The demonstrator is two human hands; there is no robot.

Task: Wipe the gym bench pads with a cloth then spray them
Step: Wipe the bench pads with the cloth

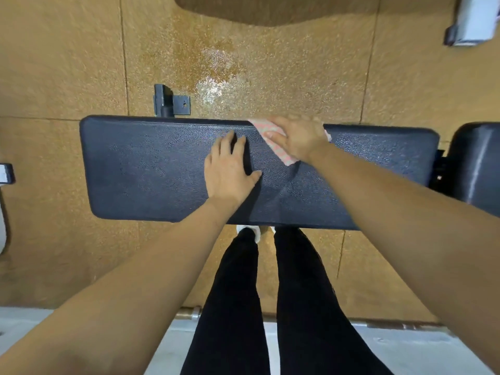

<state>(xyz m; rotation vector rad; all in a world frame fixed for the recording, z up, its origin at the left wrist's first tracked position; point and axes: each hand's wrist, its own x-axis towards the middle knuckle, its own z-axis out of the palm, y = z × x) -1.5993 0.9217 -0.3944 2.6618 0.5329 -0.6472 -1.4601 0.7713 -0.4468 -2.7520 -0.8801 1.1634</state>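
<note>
**Item 1. Cloth** (263, 127): pink, checked, lying at the far edge of the long bench pad (140, 169), mostly covered by the right hand (297, 139).

**Item 2. Right hand:** laid palm-down on the cloth and pressing it to the pad. The fingers look spread, not gripping (they are blurred, so the detail is unsure).

**Item 3. Left hand** (230, 171): flat and wide on the middle of the pad, holding nothing.

**Item 4. Risks, judged:**
- The cloth sits right on the far rim, so a stroke carried outward could push it off onto the floor (54, 63).
- It is pinned only by palm pressure and may bunch or slip out on the grained vinyl.
- The area under the left hand would likely be missed unless that hand shifts.
- The second pad (476, 163), at the right and apart from the first, could be overlooked.
- No spray bottle is in view.

**Item 5. Surface:** black textured upholstery with rounded corners and a faint sheen.

**Item 6. Room:**
- Orange-brown speckled floor tiles, with a glossy patch (213, 77) beyond the pad (possibly wet, so a slip hazard).
- A dark metal foot bracket (173, 102) at the pad's far edge.
- A white object (476, 20) at the upper right, which cannot be identified.
</note>
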